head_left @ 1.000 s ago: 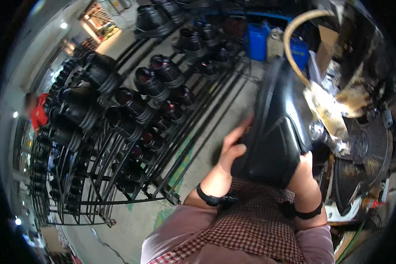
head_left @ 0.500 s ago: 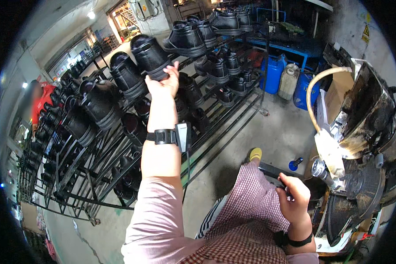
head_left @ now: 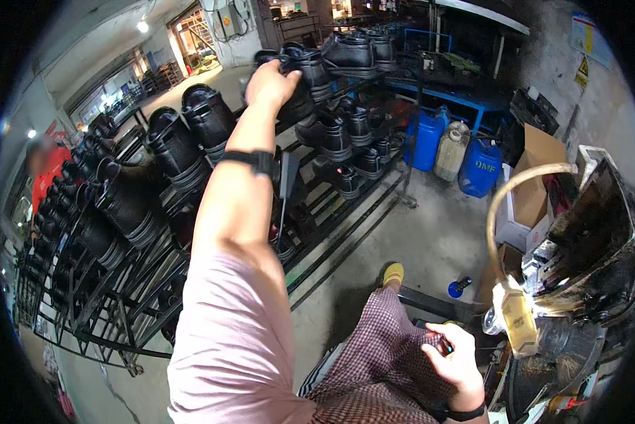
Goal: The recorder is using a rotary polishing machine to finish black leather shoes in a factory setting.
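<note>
My left hand (head_left: 274, 85) reaches out over a metal rack, its fingers hooked over the top of a black shoe (head_left: 302, 102). The hand hides much of that shoe. Just left of it, a black shoe (head_left: 209, 116) and another black shoe (head_left: 175, 152) stand upright on the rack's top rails. Low in front of my checked apron (head_left: 374, 353), my right hand (head_left: 455, 360) is curled, thumb toward the fingers. Something small and dark shows between them, too little of it to name.
The black rack (head_left: 317, 279) carries several rows of shoes. Blue drums (head_left: 481, 168) and a pale jug (head_left: 452, 152) stand beyond it. At right are a sooty machine (head_left: 586, 240) with a hose (head_left: 497, 219) and a blue-based object (head_left: 459, 287) on the floor. A person in red (head_left: 49, 173) stands far left.
My left hand has left one shoe and moved farther away to another along the top row. My right hand stays low and curled. The view has shifted slightly.
</note>
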Demonstrator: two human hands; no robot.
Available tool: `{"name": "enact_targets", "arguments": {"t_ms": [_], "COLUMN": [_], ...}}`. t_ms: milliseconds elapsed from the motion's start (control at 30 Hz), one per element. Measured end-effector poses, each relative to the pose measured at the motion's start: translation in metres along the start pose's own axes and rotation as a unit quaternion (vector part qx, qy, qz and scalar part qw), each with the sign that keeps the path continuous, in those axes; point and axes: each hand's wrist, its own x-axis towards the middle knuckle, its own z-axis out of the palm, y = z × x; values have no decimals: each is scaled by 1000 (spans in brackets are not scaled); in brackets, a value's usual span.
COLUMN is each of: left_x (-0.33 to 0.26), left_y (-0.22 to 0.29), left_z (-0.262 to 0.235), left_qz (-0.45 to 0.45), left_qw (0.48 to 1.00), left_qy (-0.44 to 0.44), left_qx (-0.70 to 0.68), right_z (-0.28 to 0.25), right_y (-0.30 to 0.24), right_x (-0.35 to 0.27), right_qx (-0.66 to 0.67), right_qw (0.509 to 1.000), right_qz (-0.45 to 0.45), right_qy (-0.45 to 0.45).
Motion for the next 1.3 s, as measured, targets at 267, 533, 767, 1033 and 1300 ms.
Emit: {"name": "enact_targets", "arguments": {"t_ms": [267,533,767,1033,1300], "left_x": [-240,-378,-483,-452,-395], "left_y": [35,84,45,98,140], "left_z": [-32,-76,-47,-21,3], "left_qz": [466,588,-335,-91,47], "left_qw": [859,736,362,645,656], "left_qy": [138,-128,-390,-185,-430], "left_qx": [-158,-311,-778,-736,-619], "right_z": [4,11,22,-51,-55], "right_y": [-8,10,39,84,63], "right_x": [9,-48,-84,-27,-44], "right_qx": [369,377,569,387,482], "right_qw": [920,902,791,834,842], "right_qz": [130,171,144,-49,-125], "right_qy": [22,120,170,390,206]}}
